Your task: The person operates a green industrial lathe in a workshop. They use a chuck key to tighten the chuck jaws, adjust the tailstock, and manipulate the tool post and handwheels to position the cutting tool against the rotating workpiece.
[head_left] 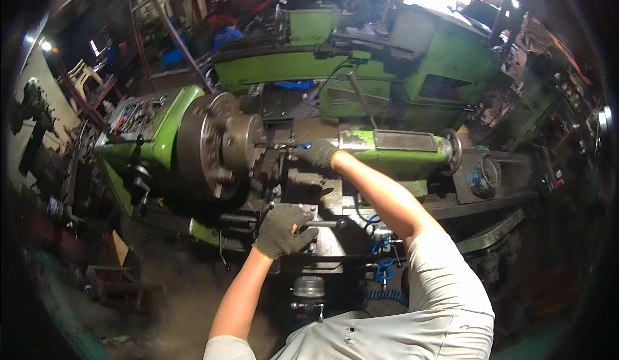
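A green lathe (161, 134) fills the middle of the view, its round steel chuck (225, 144) facing right toward the green tailstock (400, 148). The left hand (282, 230), in a dark knit glove, sits low at the front of the carriage (325, 244), with its fingers (303, 221) curled around a slim dark handle (329, 223) that sticks out to the right; the handle passes through the closed fist and its free end shows just past the knuckles. The left forearm rises from the lower edge, bare, bent slightly inward toward the machine. The right hand (317, 155), also gloved, reaches farther in, just right of the chuck and above the tool post (284, 160). Its fingers are bent down onto a small part with a bit of blue showing at the fingertips, but whether they grip it or only press on it cannot be told. The right arm is stretched nearly straight, running diagonally from the pale short sleeve (445, 276) at lower right up to the work zone. A coiled blue hose (385, 271) hangs below the carriage, between the two arms.
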`<action>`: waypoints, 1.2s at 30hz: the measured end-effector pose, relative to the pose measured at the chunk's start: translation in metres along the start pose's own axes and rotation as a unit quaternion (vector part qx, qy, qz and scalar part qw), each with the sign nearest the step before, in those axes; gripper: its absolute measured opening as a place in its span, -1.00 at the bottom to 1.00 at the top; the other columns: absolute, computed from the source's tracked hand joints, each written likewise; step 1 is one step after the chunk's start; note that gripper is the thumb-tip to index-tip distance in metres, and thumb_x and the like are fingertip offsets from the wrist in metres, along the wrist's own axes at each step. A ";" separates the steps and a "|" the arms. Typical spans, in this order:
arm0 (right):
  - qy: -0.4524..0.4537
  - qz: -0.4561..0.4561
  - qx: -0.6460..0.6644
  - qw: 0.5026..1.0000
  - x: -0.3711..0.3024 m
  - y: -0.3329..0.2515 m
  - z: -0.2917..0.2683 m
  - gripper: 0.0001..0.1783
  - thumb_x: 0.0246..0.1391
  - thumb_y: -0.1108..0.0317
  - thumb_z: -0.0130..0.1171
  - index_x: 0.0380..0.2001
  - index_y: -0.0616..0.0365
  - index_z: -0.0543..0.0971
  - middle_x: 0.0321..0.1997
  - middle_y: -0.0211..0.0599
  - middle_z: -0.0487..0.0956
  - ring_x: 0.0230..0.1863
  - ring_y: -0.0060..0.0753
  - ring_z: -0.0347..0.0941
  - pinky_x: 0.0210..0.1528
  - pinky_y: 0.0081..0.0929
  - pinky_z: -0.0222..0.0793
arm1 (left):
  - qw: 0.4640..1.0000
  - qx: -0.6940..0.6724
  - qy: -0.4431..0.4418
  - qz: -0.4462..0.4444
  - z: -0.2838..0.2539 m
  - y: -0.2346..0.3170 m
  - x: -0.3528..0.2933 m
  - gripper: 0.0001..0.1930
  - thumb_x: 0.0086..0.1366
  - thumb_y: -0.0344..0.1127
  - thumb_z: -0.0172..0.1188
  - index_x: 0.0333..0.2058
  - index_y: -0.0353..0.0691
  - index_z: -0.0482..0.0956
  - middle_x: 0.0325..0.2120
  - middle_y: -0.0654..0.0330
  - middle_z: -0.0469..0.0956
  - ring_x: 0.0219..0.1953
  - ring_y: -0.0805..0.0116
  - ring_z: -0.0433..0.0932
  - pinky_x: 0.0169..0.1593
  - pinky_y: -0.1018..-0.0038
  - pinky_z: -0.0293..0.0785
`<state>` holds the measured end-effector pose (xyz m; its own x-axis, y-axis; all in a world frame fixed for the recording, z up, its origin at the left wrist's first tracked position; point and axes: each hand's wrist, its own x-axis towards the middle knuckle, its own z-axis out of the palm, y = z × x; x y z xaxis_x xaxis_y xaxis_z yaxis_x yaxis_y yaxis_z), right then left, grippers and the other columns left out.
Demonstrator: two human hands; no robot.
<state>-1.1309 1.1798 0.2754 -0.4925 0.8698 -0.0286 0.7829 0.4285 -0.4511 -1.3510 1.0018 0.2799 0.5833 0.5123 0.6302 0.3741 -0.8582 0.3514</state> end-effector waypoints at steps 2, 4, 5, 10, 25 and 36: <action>0.017 0.013 -0.025 0.999 0.003 0.019 0.006 -0.51 0.31 -0.17 -0.07 0.06 -0.18 0.62 -0.22 0.07 0.66 -0.22 0.16 0.60 -0.16 -0.07 0.49 | 1.000 -0.012 0.017 0.016 0.006 -0.002 0.003 -0.64 0.13 -0.03 0.37 -0.30 -0.23 0.68 -0.41 0.07 0.62 -0.31 0.00 0.60 -0.21 0.15 0.51; 0.027 -0.005 0.010 1.000 -0.001 0.020 0.000 -0.38 0.31 -0.28 -0.13 0.02 -0.03 0.62 -0.08 0.09 0.66 -0.10 0.26 0.58 -0.03 -0.02 0.46 | 0.999 -0.019 -0.032 -0.024 0.002 0.003 0.003 -0.64 0.08 -0.08 0.43 -0.27 -0.22 0.68 -0.31 0.05 0.66 -0.21 -0.04 0.62 -0.11 0.13 0.54; 0.019 0.018 0.004 1.000 -0.004 0.004 -0.005 -0.37 0.32 -0.28 -0.14 0.02 -0.02 0.62 -0.06 0.08 0.65 -0.07 0.25 0.57 0.00 -0.02 0.45 | 0.999 -0.011 -0.029 -0.024 0.003 -0.001 -0.002 -0.64 0.09 -0.08 0.42 -0.26 -0.23 0.68 -0.30 0.05 0.65 -0.22 -0.04 0.62 -0.12 0.14 0.54; -0.008 0.050 -0.015 0.999 -0.007 -0.009 -0.018 -0.37 0.32 -0.27 -0.14 0.05 -0.04 0.62 -0.01 0.02 0.65 0.04 0.20 0.54 0.10 -0.07 0.42 | 1.000 -0.013 -0.019 -0.009 0.004 -0.006 -0.004 -0.63 0.12 -0.03 0.37 -0.26 -0.22 0.68 -0.35 0.06 0.62 -0.28 -0.01 0.60 -0.19 0.15 0.51; 0.001 0.044 0.069 0.997 -0.014 -0.011 -0.021 -0.42 0.29 -0.22 -0.02 -0.03 0.03 0.65 -0.05 0.03 0.67 -0.02 0.18 0.58 0.04 -0.08 0.45 | 0.999 -0.011 -0.042 -0.033 0.006 -0.005 -0.006 -0.62 0.06 -0.06 0.41 -0.23 -0.19 0.68 -0.26 0.08 0.65 -0.19 0.00 0.62 -0.09 0.16 0.54; 0.001 0.072 -0.148 0.986 -0.033 -0.059 0.008 -0.45 0.16 -0.06 0.14 0.06 0.10 0.53 -0.11 0.13 0.66 -0.05 0.13 0.61 0.03 -0.04 0.49 | 1.000 -0.017 0.002 -0.016 0.004 -0.003 -0.001 -0.66 0.13 -0.02 0.37 -0.30 -0.16 0.67 -0.37 0.09 0.61 -0.30 0.01 0.59 -0.21 0.16 0.50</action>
<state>-1.1636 1.1239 0.2957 -0.3677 0.9272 -0.0717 0.9215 0.3529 -0.1622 -1.3504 1.0038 0.2756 0.5689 0.5389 0.6212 0.3676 -0.8424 0.3940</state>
